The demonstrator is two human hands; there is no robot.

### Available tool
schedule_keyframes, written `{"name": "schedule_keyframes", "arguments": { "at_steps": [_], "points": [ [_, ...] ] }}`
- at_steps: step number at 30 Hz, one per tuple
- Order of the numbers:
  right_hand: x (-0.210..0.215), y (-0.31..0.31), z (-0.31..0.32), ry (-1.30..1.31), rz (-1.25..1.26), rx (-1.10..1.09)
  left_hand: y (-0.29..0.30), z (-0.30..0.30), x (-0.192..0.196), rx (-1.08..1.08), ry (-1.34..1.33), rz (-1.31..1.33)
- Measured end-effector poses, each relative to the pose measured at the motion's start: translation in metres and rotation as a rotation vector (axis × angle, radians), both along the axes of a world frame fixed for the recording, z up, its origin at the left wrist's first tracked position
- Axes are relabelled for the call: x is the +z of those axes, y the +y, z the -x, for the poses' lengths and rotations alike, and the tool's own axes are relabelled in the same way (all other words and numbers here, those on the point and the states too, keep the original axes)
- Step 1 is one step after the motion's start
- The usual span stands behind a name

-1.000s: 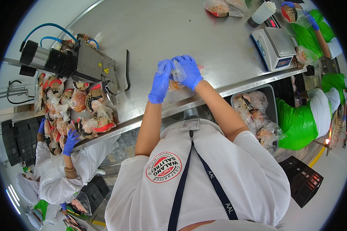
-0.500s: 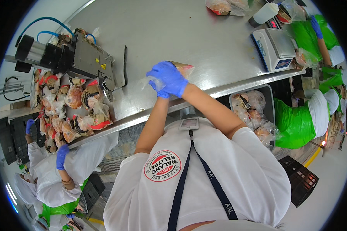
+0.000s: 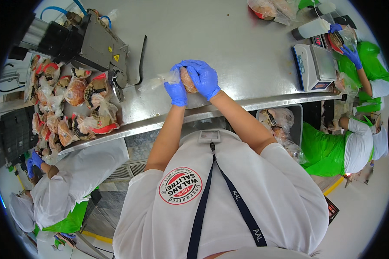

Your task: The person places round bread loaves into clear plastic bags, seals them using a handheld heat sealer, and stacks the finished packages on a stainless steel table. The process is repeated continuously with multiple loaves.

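My left hand (image 3: 175, 88) and my right hand (image 3: 204, 79), both in blue gloves, are closed around a clear plastic bag of reddish-brown meat (image 3: 187, 80) above the steel table. The right fingers wrap over its far side, and the left hand grips it beside the gathered plastic. The bag's loose end (image 3: 156, 81) sticks out to the left past my left hand. Most of the meat is covered by my fingers.
A grey machine (image 3: 103, 49) with blue hoses and a black bar stands left on the steel table (image 3: 246, 56). Several bagged meats (image 3: 75, 91) lie beside it. At right are a scale (image 3: 313, 67), a squeeze bottle (image 3: 311, 29), a grey bin (image 3: 299, 118) and co-workers in green aprons.
My hands have turned the bagged meat, so its brown side now shows between them, with the loose plastic pointing left. The view has shifted slightly; a co-worker at right now handles a bag.
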State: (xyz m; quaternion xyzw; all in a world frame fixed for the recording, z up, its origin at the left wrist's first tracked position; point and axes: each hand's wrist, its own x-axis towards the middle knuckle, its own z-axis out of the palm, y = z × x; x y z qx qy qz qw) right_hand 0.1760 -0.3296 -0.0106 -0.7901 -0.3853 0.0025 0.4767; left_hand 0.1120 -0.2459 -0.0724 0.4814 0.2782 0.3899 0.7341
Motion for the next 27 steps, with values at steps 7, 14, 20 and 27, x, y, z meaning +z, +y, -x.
{"name": "schedule_keyframes", "arguments": {
  "at_steps": [7, 14, 20, 27],
  "points": [
    [0.005, 0.001, 0.011, -0.045, 0.024, -0.003, -0.002, 0.014, -0.016, -0.064, 0.113, -0.031],
    [0.000, 0.007, 0.021, -0.143, 0.036, 0.032, 0.002, 0.030, -0.005, -0.139, 0.228, -0.259],
    [0.000, 0.012, 0.023, -0.164, 0.055, 0.078, 0.006, 0.032, -0.010, -0.169, 0.176, -0.090],
    [-0.002, 0.013, 0.026, -0.149, 0.081, 0.091, 0.007, 0.032, -0.014, -0.154, 0.097, -0.004]
  ]
}}
